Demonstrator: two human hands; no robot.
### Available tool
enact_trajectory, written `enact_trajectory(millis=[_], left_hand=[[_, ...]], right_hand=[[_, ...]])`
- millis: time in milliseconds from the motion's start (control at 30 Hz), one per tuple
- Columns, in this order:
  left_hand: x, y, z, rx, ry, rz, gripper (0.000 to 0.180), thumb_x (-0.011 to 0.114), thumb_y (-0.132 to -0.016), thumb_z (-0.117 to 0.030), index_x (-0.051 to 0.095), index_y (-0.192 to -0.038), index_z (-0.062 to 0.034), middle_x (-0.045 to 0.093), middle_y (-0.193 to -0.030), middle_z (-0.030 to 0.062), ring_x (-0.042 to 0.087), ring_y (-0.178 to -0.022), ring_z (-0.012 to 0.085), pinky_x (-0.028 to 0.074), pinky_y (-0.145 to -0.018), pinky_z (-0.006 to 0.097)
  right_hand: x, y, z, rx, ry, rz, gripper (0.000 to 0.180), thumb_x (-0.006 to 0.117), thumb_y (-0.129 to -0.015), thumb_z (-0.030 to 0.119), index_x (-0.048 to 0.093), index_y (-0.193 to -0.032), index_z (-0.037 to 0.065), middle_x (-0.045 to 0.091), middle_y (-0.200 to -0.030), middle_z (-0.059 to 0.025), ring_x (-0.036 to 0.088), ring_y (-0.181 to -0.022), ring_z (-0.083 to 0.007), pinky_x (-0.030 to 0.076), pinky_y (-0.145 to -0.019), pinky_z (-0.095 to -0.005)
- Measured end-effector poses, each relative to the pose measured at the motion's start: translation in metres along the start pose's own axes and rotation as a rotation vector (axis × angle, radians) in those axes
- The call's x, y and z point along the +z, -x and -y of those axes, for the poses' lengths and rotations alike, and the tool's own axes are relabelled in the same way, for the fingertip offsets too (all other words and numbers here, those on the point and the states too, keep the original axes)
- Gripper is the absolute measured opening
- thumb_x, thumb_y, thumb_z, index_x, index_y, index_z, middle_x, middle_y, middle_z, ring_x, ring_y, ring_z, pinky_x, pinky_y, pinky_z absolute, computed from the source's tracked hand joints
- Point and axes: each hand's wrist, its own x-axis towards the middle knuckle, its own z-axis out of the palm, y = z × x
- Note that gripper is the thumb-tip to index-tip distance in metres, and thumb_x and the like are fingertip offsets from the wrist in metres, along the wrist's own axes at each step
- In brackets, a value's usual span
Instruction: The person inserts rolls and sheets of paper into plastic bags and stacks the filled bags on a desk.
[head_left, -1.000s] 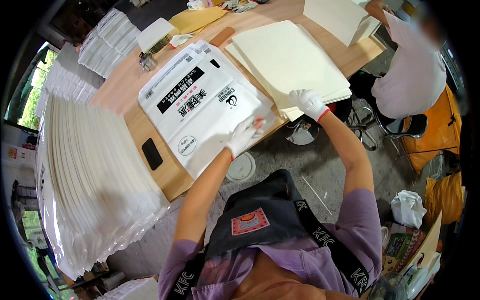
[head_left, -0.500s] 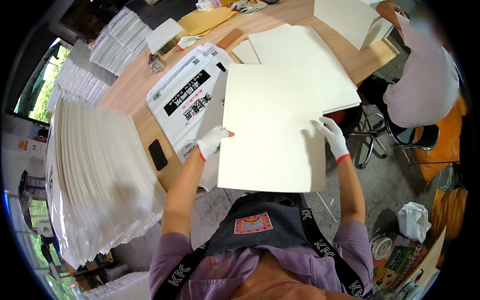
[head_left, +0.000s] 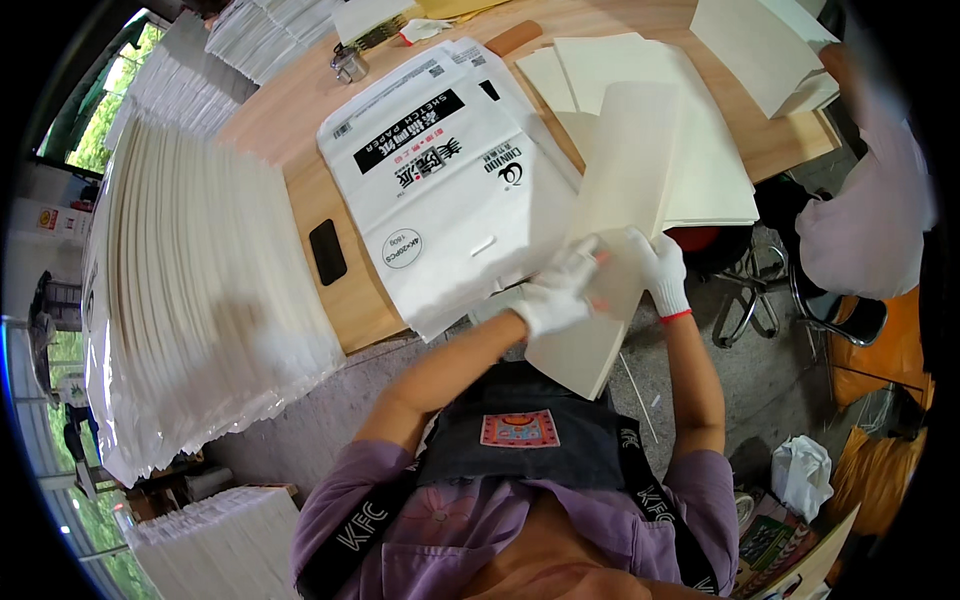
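At your twelve o'clock the bowed paper bundle (head_left: 630,150) is off the table but not yet set down, right hand (head_left: 662,272) pinching its edge, blurred left hand's (head_left: 560,292) grip unclear, with more paper sheets (head_left: 700,130) untouched at one, printed bags (head_left: 455,200) covering the tabletop (head_left: 292,118) at eleven.

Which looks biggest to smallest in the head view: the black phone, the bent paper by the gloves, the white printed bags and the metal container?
1. White printed bags
2. Bent paper
3. Black phone
4. Metal container
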Motion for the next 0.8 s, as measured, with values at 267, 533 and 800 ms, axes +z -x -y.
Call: enact_trajectory(millis=[267,533,800], left_hand=[[-0.028,0.041,0.181,-0.332,-0.242,-0.339,0.032,0.071,-0.076,-0.021,0.068,-0.104,-0.0065,0.065,-0.091,0.0194,0.061,-0.085,0.0364,0.047,-0.080,0.045],[-0.091,0.028,0.175,-0.620,0.176,-0.195,0.028,0.057,-0.087,-0.022,0.065,-0.104,-0.0013,0.069,-0.092,0.0169,0.065,-0.087,0.0262,0.048,-0.080,0.037],[-0.212,0.016,0.160,-0.245,0.955,-0.422,0.030,0.056,-0.093,-0.006,0.054,-0.123,-0.0058,0.065,-0.095,0.0042,0.056,-0.074,0.0103,0.046,-0.064,0.025]], right_hand=[[-0.078,0.047,0.094,-0.412,0.197,0.148,0.039,0.065,-0.085,0.039,0.069,-0.088,0.001,0.064,-0.074,-0.0199,0.062,-0.068,-0.0361,0.048,-0.062,-0.0398],[-0.071,0.081,0.134,-1.135,0.703,0.281,0.018,0.066,-0.079,0.029,0.061,-0.072,0.013,0.058,-0.068,-0.0059,0.059,-0.063,-0.0256,0.048,-0.052,-0.0368],[-0.053,0.091,0.133,-0.679,0.976,0.621,0.027,0.059,-0.082,0.032,0.066,-0.073,0.007,0.065,-0.070,-0.0121,0.066,-0.068,-0.0305,0.053,-0.051,-0.0409]])
